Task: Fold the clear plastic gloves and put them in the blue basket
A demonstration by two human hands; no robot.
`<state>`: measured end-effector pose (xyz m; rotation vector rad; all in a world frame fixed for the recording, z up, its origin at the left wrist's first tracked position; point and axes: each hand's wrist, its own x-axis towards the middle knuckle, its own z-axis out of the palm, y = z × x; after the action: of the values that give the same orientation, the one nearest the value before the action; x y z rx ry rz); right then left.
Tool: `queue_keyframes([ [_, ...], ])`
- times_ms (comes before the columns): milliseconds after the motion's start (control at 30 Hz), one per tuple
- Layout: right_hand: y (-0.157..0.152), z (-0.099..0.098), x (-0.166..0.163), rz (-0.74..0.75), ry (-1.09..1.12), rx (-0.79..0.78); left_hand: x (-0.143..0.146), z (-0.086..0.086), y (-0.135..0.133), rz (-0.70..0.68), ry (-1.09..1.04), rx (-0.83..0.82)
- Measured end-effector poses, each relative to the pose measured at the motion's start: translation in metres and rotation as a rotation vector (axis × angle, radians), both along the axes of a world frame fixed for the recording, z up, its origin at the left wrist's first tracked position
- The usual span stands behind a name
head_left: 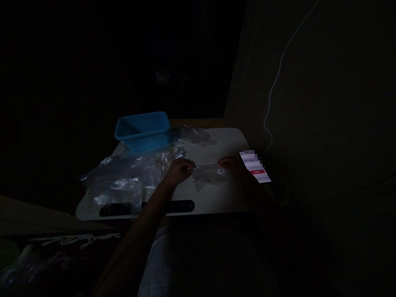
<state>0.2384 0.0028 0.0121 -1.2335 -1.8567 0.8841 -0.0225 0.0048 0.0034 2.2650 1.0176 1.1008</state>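
Note:
A small clear plastic bag [209, 176] is stretched between my two hands, just over the white table. My left hand [179, 171] pinches its upper left corner. At the upper right corner, my right hand [230, 163] grips the bag with closed fingers; much of this hand is in shadow. To the left of my left hand lies a loose heap of clear plastic bags [123, 177], spread over the table's left side. Whether the held bag has anything in it is too dark to tell.
A blue plastic basin [142, 132] stands at the back left of the white table [222, 202]. More clear plastic [199, 136] lies at the back. A lit phone [255, 167] is by the right edge. A white cable [280, 66] hangs along the wall.

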Motion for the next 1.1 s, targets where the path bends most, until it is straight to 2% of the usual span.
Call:
queue_keyframes([
  [233, -0.0005, -0.0022, 0.0002, -0.059, -0.033, 0.017, -0.0005, -0.0014, -0.0025, 0.11, -0.025, -0.009],
  [467, 0.0035, -0.0042, 0.0015, -0.045, -0.067, 0.049, -0.0011, -0.0043, -0.0004, 0.018, -0.092, -0.017],
  [767, -0.0011, -0.0021, 0.0014, -0.086, -0.071, 0.08, -0.0022, -0.005, -0.0006, 0.025, -0.08, -0.003],
  [1100, -0.0014, -0.0024, 0.0015, -0.117, 0.009, 0.046, -0.0013, -0.0003, -0.0009, -0.034, -0.071, 0.042],
])
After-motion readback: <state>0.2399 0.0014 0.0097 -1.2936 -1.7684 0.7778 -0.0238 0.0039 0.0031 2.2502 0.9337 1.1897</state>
